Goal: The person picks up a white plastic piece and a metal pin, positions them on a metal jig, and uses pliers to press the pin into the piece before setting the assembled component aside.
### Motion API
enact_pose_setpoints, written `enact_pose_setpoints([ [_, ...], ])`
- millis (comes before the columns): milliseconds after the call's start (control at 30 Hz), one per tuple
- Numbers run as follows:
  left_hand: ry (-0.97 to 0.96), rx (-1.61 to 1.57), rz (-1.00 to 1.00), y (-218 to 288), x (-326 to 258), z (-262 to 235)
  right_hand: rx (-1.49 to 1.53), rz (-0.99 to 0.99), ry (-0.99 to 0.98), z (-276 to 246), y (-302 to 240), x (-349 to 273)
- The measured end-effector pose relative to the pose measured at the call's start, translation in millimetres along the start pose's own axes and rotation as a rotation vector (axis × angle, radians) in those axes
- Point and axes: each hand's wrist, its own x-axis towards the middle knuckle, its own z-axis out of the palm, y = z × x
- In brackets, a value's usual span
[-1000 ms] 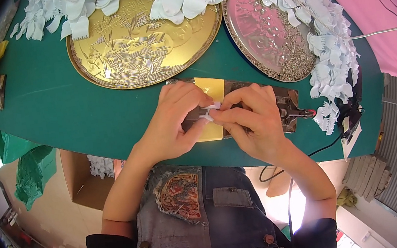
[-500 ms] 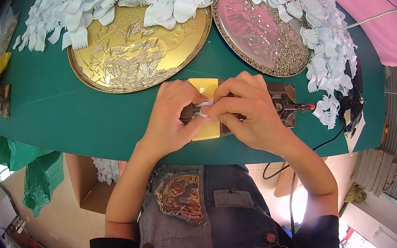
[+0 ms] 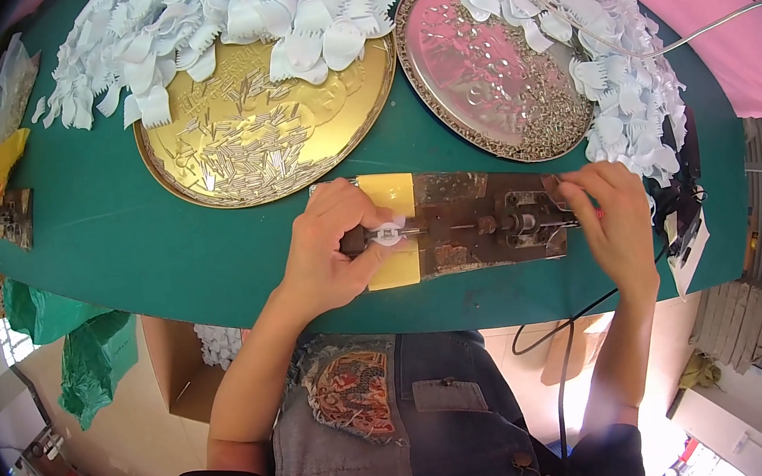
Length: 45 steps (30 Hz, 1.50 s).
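A small brown machine (image 3: 484, 219) on a board with a yellow pad (image 3: 387, 194) lies on the green table (image 3: 133, 251) in front of me. My left hand (image 3: 334, 249) pinches a small white fabric piece (image 3: 390, 233) against a thin metal rod at the machine's left end. At the machine's right end rests my right hand (image 3: 614, 217), fingers curled on its lever or switch; what exactly it grips is hidden.
A gold tray (image 3: 262, 138) with several small metal tubes and a heap of white petals (image 3: 208, 20) lies behind. A pink-lined round tray (image 3: 494, 69) holds beads and white petals (image 3: 620, 81). A cable (image 3: 561, 359) hangs off the table's front edge.
My right hand has left the white piece and moved right to the machine's far end. My left hand stays on the piece at the rod.
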Motion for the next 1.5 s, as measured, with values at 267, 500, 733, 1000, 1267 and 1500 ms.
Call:
enact_pose_setpoints([
  [267,0.004,0.009,0.003,1.2,1.6,-1.2,0.037,0.308,0.007,5.5,68.9,-34.4],
  [500,-0.019,0.031,-0.031,7.1,5.5,-2.0,0.92,0.504,0.238,-6.7,58.3,-43.3],
  [733,-0.052,0.023,-0.049,2.6,2.0,-4.2,-0.382,0.208,0.223,-24.7,-50.7,-15.8],
  [1000,-0.06,-0.023,-0.082,22.7,14.0,-5.9,0.609,0.663,0.379,23.6,67.0,-58.5],
  [1267,0.051,0.018,0.228,32.1,17.7,-26.0,0.356,0.621,0.284,47.8,60.3,-58.8],
  [1500,0.672,0.39,-0.069,39.7,-110.9,-169.7,0.462,0.627,0.329,48.0,78.1,-61.6],
])
